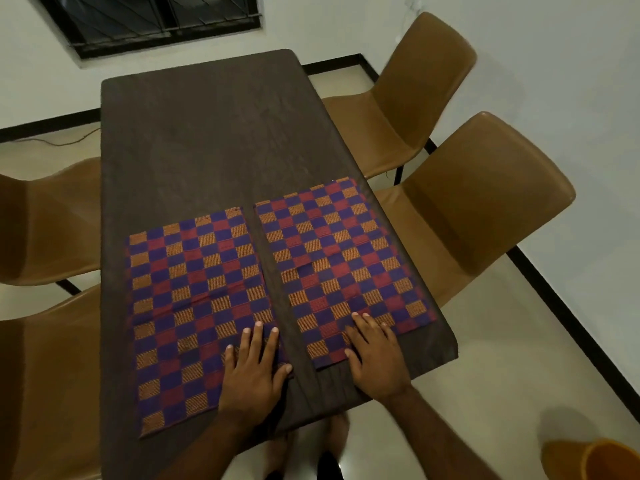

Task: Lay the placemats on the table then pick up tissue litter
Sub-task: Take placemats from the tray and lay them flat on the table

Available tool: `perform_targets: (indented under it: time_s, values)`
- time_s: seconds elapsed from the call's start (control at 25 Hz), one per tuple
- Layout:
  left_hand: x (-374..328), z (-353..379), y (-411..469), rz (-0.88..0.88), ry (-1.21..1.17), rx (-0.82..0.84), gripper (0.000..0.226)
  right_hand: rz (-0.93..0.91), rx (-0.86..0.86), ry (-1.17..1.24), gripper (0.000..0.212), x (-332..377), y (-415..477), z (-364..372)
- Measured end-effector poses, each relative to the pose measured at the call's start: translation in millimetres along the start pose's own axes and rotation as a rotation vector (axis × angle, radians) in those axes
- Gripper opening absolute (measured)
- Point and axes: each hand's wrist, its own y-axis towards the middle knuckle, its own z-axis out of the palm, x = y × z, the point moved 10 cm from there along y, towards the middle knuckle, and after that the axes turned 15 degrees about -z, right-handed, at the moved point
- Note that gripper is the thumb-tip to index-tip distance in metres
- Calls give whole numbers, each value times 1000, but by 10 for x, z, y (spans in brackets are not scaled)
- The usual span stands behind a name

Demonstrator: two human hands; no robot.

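Two purple-red-orange checkered cloth placemats lie side by side on dark brown desk point(214, 126), narrow gap btwn. Left hand point(254, 367) flat, fingers straight, on left placemat point(194, 299); right hand point(375, 356) flat on right placemat point(343, 258) near edge.

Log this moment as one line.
left hand flat on left placemat | right hand flat on right placemat | both placemats on table
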Motion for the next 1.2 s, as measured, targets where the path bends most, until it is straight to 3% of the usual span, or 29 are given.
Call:
perform_targets:
  time_s: [0.12,0.36,0.6,0.88,1.04,1.2]
  values:
    - [-99,-236,68,44,-2,-21,88,39,-5,-19,54,50,19,-158]
    - [-885,-964,404,240,-96,-152,80,192,-121,-107,57,-32,-49,-857]
    - [-2025,-1080,-116,494,-36,-211,83,462,-217,-122,58,-328,-1073,-1086]
    - [-3340,-61,-1790,945,98,-77,82,874,-327,-80,64,-578,-3533,-583]
    - [-3764,815,-3021,1192,168,119,88,1127,-370,-37,67,-421,-4988,-54]
    - [-3921,1664,-4164,1404,281,220,80,1359,-440,57,65,-16,-6178,611]
